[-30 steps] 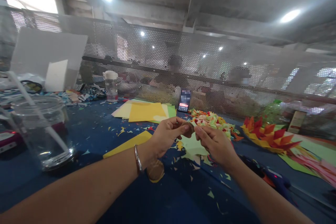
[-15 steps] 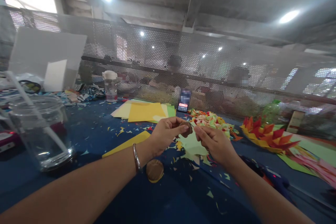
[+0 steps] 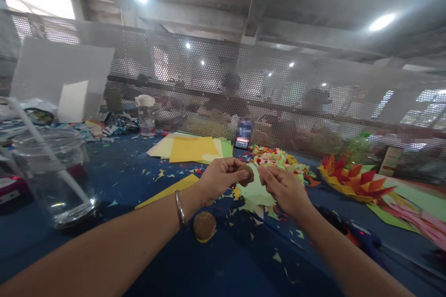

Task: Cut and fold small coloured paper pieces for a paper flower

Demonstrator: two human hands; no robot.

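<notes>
My left hand (image 3: 218, 180), with a metal bangle on its wrist, pinches a small brown round piece (image 3: 248, 174) between thumb and fingers. My right hand (image 3: 283, 190) hovers just right of it with fingers curled and tips pressed together; nothing shows plainly in them. Both hands hang over pale green paper cut-outs (image 3: 256, 192) on the dark blue table (image 3: 146, 181). A brown round disc on a yellow scrap (image 3: 204, 226) lies under my left wrist.
A clear plastic jar (image 3: 55, 176) stands at the left. Yellow and green sheets (image 3: 193, 148), a phone (image 3: 243, 135), a heap of coloured scraps (image 3: 280, 158), red-orange paper spikes (image 3: 358, 178) and a glue gun (image 3: 358, 236) lie around. People sit behind the perforated screen (image 3: 244, 93).
My hands have drawn slightly apart. The brown piece now shows in my left fingers, clear of my right fingertips.
</notes>
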